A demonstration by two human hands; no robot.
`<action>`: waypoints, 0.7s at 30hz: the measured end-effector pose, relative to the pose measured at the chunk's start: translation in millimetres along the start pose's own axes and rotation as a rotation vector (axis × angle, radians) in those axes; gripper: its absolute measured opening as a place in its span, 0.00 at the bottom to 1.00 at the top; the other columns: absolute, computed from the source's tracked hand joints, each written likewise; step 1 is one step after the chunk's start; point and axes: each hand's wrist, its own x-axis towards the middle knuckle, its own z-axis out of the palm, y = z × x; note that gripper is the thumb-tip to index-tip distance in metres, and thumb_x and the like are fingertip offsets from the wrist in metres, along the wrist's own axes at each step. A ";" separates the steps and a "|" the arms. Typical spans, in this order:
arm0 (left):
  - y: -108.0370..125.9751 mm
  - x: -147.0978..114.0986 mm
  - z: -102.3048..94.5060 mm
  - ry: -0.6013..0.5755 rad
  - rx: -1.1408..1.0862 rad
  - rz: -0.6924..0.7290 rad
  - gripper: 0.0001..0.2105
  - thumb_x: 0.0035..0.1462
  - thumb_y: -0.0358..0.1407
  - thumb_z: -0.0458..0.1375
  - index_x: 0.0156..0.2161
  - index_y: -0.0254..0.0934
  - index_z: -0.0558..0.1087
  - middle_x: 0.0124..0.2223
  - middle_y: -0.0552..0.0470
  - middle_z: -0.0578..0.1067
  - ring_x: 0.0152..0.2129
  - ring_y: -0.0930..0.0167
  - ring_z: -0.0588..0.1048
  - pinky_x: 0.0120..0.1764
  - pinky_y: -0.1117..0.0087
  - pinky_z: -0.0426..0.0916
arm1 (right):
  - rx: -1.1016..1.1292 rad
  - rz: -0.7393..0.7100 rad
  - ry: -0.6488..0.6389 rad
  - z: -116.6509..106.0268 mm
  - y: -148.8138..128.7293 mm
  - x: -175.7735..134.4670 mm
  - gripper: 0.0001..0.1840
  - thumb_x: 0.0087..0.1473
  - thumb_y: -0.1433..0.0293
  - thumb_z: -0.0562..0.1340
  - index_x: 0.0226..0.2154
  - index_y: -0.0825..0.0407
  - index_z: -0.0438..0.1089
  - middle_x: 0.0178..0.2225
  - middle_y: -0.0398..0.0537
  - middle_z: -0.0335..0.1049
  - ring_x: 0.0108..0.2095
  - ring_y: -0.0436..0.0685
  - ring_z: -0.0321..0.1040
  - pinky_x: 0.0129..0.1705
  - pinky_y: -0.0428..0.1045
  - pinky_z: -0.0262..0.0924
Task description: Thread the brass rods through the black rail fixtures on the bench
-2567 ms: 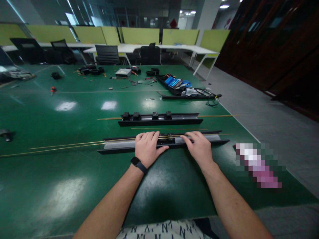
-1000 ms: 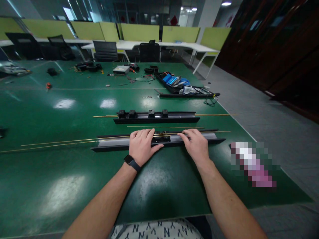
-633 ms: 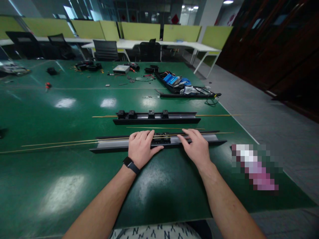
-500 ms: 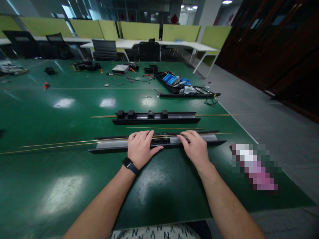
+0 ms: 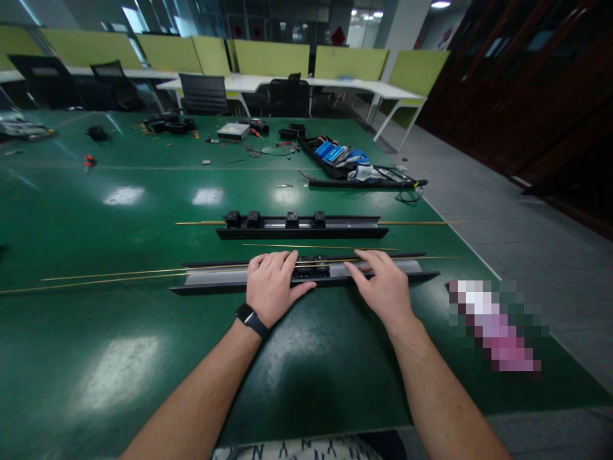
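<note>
A long black channel [image 5: 215, 289] with a pale inner floor lies crosswise in front of me. My left hand [image 5: 271, 281], wearing a black watch, is closed over its middle, fingers across the far side and thumb along the near wall. Just right of those fingers sit small black blocks [image 5: 311, 267] inside the channel. Thin brass-coloured rods [image 5: 119, 275] run lengthwise over the channel and under my left hand, sticking out far to the left. My right hand [image 5: 383, 281] is over the right part of the channel, thumb and forefinger apart near a rod; its other fingertips are partly hidden.
Behind lies a second black channel [image 5: 301, 233] with several black blocks and rods through it. A loose rod [image 5: 318, 247] lies between the channels. Farther back are a black tray [image 5: 330, 169] with blue packets, a white box [image 5: 234, 131] and an orange-red item [image 5: 89, 161].
My right hand has shifted a little to the right and its thumb and forefinger have parted. A rod has slid slightly right. The left hand stays on the channel.
</note>
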 end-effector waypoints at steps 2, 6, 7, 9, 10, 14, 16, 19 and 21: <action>0.1 0.0 -0.1 -0.002 0.000 0.000 0.31 0.59 0.59 0.60 0.59 0.40 0.72 0.56 0.40 0.78 0.53 0.54 0.75 0.56 0.51 0.60 | 0.002 -0.024 -0.003 4.0 -1.6 -0.8 0.19 0.65 0.55 0.61 0.47 0.50 0.78 0.46 0.51 0.78 0.39 0.57 0.76 0.48 0.53 0.69; 0.6 0.0 -0.6 0.001 0.001 0.002 0.31 0.59 0.59 0.60 0.59 0.39 0.72 0.56 0.40 0.78 0.53 0.54 0.75 0.55 0.51 0.61 | -0.029 -0.036 -0.012 6.8 1.2 -0.8 0.18 0.66 0.56 0.59 0.42 0.49 0.80 0.42 0.50 0.79 0.41 0.58 0.76 0.48 0.52 0.68; 0.6 0.1 -0.6 0.004 0.001 0.003 0.31 0.59 0.59 0.60 0.59 0.39 0.72 0.56 0.40 0.78 0.53 0.54 0.75 0.55 0.51 0.61 | -0.036 -0.030 -0.010 6.0 2.8 -0.3 0.18 0.66 0.56 0.59 0.41 0.49 0.80 0.41 0.50 0.79 0.41 0.57 0.76 0.48 0.52 0.68; 0.6 0.1 -0.8 0.009 0.003 0.007 0.31 0.59 0.59 0.60 0.59 0.38 0.73 0.55 0.40 0.78 0.52 0.55 0.75 0.55 0.51 0.61 | -0.049 -0.016 -0.010 3.1 6.1 1.2 0.18 0.67 0.56 0.59 0.40 0.49 0.80 0.41 0.50 0.79 0.40 0.57 0.76 0.47 0.52 0.67; 0.5 0.1 -0.8 0.013 0.004 0.009 0.31 0.59 0.59 0.60 0.59 0.38 0.73 0.55 0.40 0.78 0.52 0.55 0.75 0.55 0.51 0.61 | -0.056 -0.007 -0.015 1.3 7.6 2.1 0.18 0.66 0.56 0.59 0.40 0.49 0.80 0.41 0.50 0.79 0.41 0.57 0.76 0.47 0.52 0.67; -0.1 0.1 -0.9 0.027 0.011 0.018 0.31 0.59 0.58 0.60 0.59 0.37 0.73 0.55 0.40 0.79 0.52 0.55 0.75 0.54 0.52 0.61 | -0.057 0.015 -0.023 -3.9 8.9 4.3 0.17 0.65 0.57 0.61 0.40 0.50 0.80 0.42 0.50 0.79 0.41 0.58 0.76 0.48 0.53 0.68; -0.2 0.2 -1.0 0.032 0.013 0.022 0.32 0.59 0.58 0.61 0.58 0.37 0.73 0.54 0.40 0.79 0.52 0.55 0.76 0.54 0.52 0.61 | -0.045 0.007 0.000 -3.4 6.8 3.4 0.17 0.63 0.56 0.62 0.43 0.51 0.79 0.44 0.51 0.78 0.42 0.58 0.76 0.49 0.53 0.68; 0.0 0.3 -1.2 0.035 0.010 0.023 0.31 0.59 0.58 0.61 0.58 0.37 0.73 0.54 0.40 0.79 0.51 0.55 0.76 0.54 0.52 0.62 | -0.035 -0.015 0.018 1.0 3.1 0.7 0.21 0.62 0.54 0.64 0.48 0.51 0.78 0.47 0.52 0.77 0.43 0.59 0.76 0.49 0.53 0.69; 0.3 0.4 -1.5 0.034 0.008 0.019 0.31 0.59 0.58 0.61 0.58 0.38 0.73 0.54 0.40 0.79 0.51 0.55 0.76 0.53 0.51 0.62 | -0.036 -0.024 0.009 4.2 2.2 -0.6 0.20 0.63 0.54 0.62 0.46 0.51 0.79 0.46 0.51 0.78 0.42 0.58 0.76 0.48 0.53 0.69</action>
